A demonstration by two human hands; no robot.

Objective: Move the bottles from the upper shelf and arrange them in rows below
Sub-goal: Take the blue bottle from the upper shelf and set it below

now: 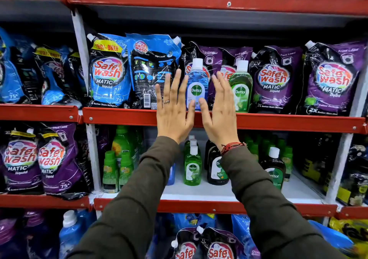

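Note:
A blue Dettol bottle [196, 83] with a white cap stands at the front of the upper shelf [123, 117]. A green Dettol bottle [241, 87] stands to its right. My left hand [173, 107] is raised flat just left of the blue bottle, fingers spread, holding nothing. My right hand [221, 107] is raised between the two bottles, also flat and empty, partly covering the green one. On the lower shelf [199, 194] stand a green Dettol bottle [192, 167], a dark brown one [217, 167] and another brown one [274, 169], partly hidden by my sleeves.
Blue [108, 71] and purple Safewash pouches [275, 79] fill the upper shelf behind the bottles. Small green bottles [117, 167] stand at the lower shelf's left and back right. A white upright post [93, 159] bounds the bay. More pouches sit below.

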